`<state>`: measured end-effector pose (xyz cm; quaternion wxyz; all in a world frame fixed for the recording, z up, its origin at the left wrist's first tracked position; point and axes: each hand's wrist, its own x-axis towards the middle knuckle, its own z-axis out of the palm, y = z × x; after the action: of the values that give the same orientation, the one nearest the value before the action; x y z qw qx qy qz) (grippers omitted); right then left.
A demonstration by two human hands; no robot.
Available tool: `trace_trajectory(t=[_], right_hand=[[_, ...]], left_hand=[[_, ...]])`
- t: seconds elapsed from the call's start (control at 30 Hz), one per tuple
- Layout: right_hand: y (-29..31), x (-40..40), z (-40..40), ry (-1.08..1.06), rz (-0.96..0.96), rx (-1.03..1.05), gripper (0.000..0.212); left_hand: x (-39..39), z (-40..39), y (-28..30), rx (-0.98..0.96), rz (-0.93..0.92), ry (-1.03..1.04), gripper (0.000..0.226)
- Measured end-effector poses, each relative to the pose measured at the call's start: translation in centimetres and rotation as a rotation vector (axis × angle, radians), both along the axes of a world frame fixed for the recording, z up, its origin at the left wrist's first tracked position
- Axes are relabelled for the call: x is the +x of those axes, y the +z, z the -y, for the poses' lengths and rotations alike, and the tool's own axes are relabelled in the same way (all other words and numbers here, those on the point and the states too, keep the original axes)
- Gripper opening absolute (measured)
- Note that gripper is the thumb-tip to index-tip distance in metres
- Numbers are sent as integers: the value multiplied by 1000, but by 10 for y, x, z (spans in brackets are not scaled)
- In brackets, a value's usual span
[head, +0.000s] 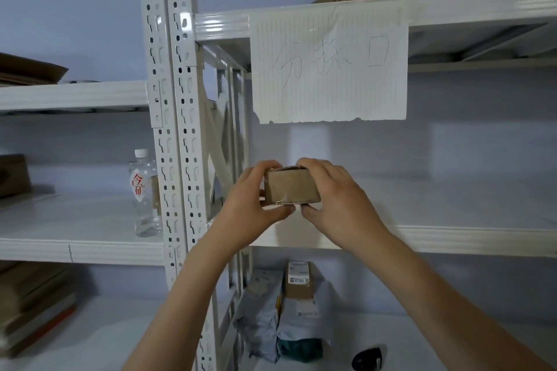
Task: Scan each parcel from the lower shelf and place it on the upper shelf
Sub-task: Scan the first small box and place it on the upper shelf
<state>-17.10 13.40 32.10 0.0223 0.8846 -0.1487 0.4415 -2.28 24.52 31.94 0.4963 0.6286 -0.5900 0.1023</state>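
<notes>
Above white metal shelf (452, 238) | both hands grip rectangular taped cardboard parcel (291, 187)

paper sign (330, 63): "分拣口"; bottle (144, 193) label: red "今矿".

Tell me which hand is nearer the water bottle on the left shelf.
Left. The left hand grips the cardboard parcel's bottle-side end; the right hand grips the end farther from the water bottle.

You hold a small box (291, 187) of matt brown cardboard, wrapped partly in glossy clear tape. The shelf frame (177, 117) is white painted metal, smooth. The note (330, 65) is thin lined paper. The bottle (146, 194) is clear shiny plastic.
</notes>
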Motion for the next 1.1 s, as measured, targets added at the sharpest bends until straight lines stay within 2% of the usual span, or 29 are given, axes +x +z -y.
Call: trace_trajectory(t=[0.17,0.3,0.63,1.1], right_hand=[[-1,34,27,-28,13,16,71],[-7,64,43,-40,-13,37,69],[-37,129,49,62,-67,158,69],[-56,156,43,98,-70,133,68]], left_hand=[[22,31,-9,-10,-57,13,68],[47,47,-12,-8,-109,13,59],[116,45,-38,92,56,109,51],[145,43,-62,53,64,96,55]])
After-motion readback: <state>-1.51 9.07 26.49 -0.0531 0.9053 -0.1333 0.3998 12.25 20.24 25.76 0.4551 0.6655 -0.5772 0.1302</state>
